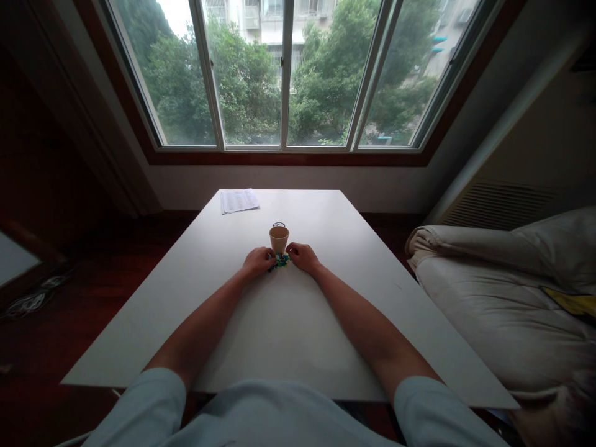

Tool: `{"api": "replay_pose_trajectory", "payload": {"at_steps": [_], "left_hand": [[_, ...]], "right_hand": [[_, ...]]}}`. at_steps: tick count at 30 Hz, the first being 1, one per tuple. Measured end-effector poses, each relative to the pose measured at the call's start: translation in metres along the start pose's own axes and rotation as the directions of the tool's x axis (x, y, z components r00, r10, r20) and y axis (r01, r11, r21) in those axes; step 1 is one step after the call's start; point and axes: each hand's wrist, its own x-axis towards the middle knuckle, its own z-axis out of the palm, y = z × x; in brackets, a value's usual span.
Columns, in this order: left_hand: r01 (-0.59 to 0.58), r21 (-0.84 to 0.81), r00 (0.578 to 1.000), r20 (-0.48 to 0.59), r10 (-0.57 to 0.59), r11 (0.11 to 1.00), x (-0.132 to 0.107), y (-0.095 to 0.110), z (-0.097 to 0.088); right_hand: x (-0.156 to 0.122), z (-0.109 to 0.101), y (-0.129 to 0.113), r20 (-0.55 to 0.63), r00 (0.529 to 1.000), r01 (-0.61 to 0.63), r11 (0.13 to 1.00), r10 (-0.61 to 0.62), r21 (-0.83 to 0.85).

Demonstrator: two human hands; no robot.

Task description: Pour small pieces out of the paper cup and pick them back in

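A brown paper cup (279,238) stands upright near the middle of the white table (233,323). Just in front of it lies a small heap of blue and green bits (280,261). My left hand (257,261) rests on the table at the heap's left side, fingers curled in against it. My right hand (303,256) sits at the heap's right side, fingers also curled and touching the bits. What the fingers pinch, if anything, is too small to make out. A small dark object (279,224) lies just behind the cup.
A printed sheet of paper (239,200) lies at the table's far left corner. A cushioned sofa (503,298) stands close to the table's right edge. Dark wooden floor and cables (28,303) lie to the left. A wide window fills the wall ahead.
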Motion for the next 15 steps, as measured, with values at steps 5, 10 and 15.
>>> {"api": "replay_pose_trajectory", "payload": {"at_steps": [5,10,15], "left_hand": [[-0.037,0.010,0.999,-0.004,0.037,0.999,0.0001,-0.0032,0.0015],[-0.069,0.022,0.997,-0.031,0.069,0.997,0.0008,-0.0056,0.0050],[-0.076,0.010,0.996,-0.049,0.076,0.997,0.0011,-0.0069,0.0082]], "right_hand": [[-0.0002,-0.0005,-0.0005,0.004,1.000,0.009,1.000,-0.009,0.004],[-0.0008,-0.0013,-0.0019,0.007,1.000,-0.006,1.000,0.006,0.003],[-0.0007,-0.0006,-0.0011,0.003,1.000,0.007,1.000,-0.007,0.000]]}}
